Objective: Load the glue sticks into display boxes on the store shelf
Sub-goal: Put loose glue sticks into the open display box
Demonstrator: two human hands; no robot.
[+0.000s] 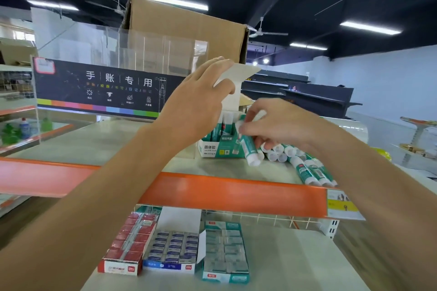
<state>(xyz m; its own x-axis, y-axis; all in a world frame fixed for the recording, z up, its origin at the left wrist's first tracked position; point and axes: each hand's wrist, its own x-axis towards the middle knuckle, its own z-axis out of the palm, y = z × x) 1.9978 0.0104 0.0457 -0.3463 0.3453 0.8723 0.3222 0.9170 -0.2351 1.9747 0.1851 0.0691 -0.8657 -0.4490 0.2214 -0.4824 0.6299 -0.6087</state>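
A white and teal display box (214, 147) stands on the top shelf with several glue sticks upright inside it. My left hand (201, 97) pinches the box's raised white lid flap (238, 74) between thumb and fingers. My right hand (276, 125) grips a few teal and white glue sticks (250, 149) right beside the box's right edge. A loose pile of glue sticks (307, 168) lies on the shelf to the right, under my right wrist.
A tall cardboard carton (184, 23) and a clear acrylic display (106, 82) with a dark banner stand behind the box. The orange shelf edge (236, 194) runs across the front. On the lower shelf sit three open boxes of erasers (175, 248).
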